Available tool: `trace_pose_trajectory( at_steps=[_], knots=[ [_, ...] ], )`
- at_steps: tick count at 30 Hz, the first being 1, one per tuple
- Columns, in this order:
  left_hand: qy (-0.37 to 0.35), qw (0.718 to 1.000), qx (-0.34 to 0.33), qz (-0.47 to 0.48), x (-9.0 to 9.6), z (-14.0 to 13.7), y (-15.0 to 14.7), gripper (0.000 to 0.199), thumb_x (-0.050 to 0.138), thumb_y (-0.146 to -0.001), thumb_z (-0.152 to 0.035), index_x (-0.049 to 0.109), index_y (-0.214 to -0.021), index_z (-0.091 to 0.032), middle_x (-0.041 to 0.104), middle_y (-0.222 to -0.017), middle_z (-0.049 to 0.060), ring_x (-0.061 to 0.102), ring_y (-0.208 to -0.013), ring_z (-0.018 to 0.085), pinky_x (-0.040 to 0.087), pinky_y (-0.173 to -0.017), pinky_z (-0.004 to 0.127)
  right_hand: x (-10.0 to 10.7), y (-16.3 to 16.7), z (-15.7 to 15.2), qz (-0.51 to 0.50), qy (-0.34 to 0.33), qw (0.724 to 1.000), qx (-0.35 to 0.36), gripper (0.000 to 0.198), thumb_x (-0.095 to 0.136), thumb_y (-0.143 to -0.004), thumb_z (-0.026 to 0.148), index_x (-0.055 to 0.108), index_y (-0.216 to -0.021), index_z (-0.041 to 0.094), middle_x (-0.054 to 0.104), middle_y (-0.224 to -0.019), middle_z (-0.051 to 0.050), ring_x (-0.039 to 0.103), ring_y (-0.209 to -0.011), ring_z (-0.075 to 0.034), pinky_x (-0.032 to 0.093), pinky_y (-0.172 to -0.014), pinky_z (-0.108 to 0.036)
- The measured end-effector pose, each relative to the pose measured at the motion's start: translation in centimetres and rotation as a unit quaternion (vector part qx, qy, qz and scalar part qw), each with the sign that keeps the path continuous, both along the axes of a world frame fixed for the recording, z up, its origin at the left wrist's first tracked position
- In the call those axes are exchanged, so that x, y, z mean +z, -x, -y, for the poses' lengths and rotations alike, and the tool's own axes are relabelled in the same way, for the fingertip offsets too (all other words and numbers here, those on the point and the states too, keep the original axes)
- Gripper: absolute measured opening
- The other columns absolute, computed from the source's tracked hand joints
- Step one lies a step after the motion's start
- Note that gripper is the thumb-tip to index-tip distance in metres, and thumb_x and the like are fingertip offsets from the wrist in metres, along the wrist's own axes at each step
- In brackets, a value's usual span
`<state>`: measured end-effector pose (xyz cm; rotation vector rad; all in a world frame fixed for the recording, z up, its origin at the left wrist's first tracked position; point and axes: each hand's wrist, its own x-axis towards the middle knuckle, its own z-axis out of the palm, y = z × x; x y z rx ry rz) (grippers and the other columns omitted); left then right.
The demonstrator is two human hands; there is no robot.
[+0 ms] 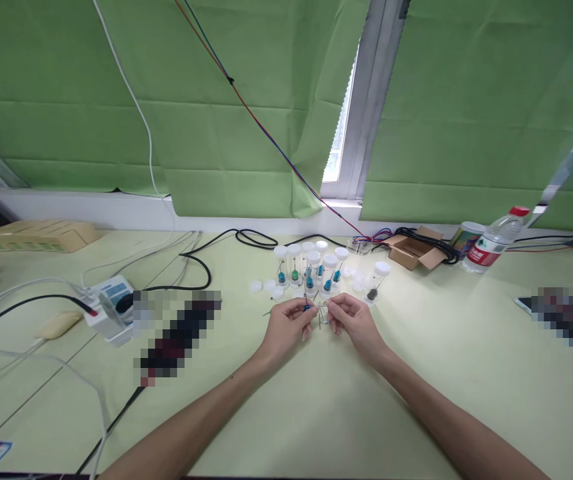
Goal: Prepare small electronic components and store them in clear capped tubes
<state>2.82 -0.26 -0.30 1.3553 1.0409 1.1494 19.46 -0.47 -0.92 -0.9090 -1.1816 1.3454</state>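
My left hand [292, 324] is closed in a pinch on a blue-hubbed needle [307, 307], its thin shaft pointing up. Facing it a short way to the right, my right hand [351, 321] has thumb and fingertips pressed together; what they hold is too small to make out. Thin metal pieces [323, 315] show between the two hands. Just behind stand several small clear vials [295, 261] with white caps, holding needles with blue or green hubs. Another vial [380, 277], with a dark-hubbed needle, stands right of the group.
Loose white lids [255, 287] lie left of the vials. Behind on the right are an open cardboard box [415, 252], black cable and a water bottle [496, 241]. A power strip [109, 310] with cords sits left; a phone-like blurred item [524, 305] lies far right.
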Motion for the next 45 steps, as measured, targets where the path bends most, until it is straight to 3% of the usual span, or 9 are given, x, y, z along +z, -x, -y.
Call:
trace_pose_trajectory(
  at_steps=[7, 23, 35, 45],
  knots=[
    [0.005, 1.000, 0.002, 0.010, 0.18, -0.03, -0.06, 0.026, 0.070, -0.077, -0.040, 0.066, -0.079, -0.014, 0.053, -0.054, -0.002, 0.042, -0.045, 0.009, 0.034, -0.046, 0.022, 0.09, 0.06, 0.07, 0.029, 0.001, 1.000, -0.003, 0.036, 0.068, -0.081, 0.049, 0.058, -0.067, 0.018, 0.057, -0.056, 0.002, 0.047, -0.046, -0.009, 0.037, -0.047, -0.024],
    [0.005, 1.000, 0.004, -0.010, 0.56, 0.30, -0.17, 0.027, 0.069, -0.077, -0.042, 0.067, -0.076, -0.015, 0.052, -0.051, -0.003, 0.043, -0.044, 0.010, 0.032, -0.045, 0.022, 0.25, 0.14, 0.39, 0.046, 0.008, 0.999, 0.001, 0.040, 0.064, -0.084, 0.051, 0.055, -0.063, 0.018, 0.055, -0.052, 0.002, 0.045, -0.045, -0.010, 0.034, -0.046, -0.024],
    [0.026, 0.999, -0.004, 0.039, -0.14, -0.24, 0.07, 0.027, 0.071, -0.076, -0.041, 0.068, -0.078, -0.014, 0.057, -0.060, -0.001, 0.045, -0.049, 0.009, 0.036, -0.048, 0.023, 0.25, 0.22, 0.34, -0.003, -0.024, 0.999, 0.021, 0.031, 0.070, -0.079, 0.046, 0.067, -0.094, 0.019, 0.064, -0.076, -0.002, 0.049, -0.052, -0.010, 0.037, -0.047, -0.024],
    [0.055, 0.995, -0.043, 0.078, 0.14, -0.08, 0.11, 0.028, 0.071, -0.076, -0.041, 0.069, -0.078, -0.014, 0.055, -0.056, -0.001, 0.044, -0.048, 0.009, 0.034, -0.048, 0.023, -0.01, 0.21, 0.21, -0.091, 0.024, 0.993, 0.072, 0.031, 0.073, -0.077, 0.044, 0.068, -0.098, 0.021, 0.066, -0.083, -0.002, 0.049, -0.053, -0.009, 0.035, -0.048, -0.024]
  ],
)
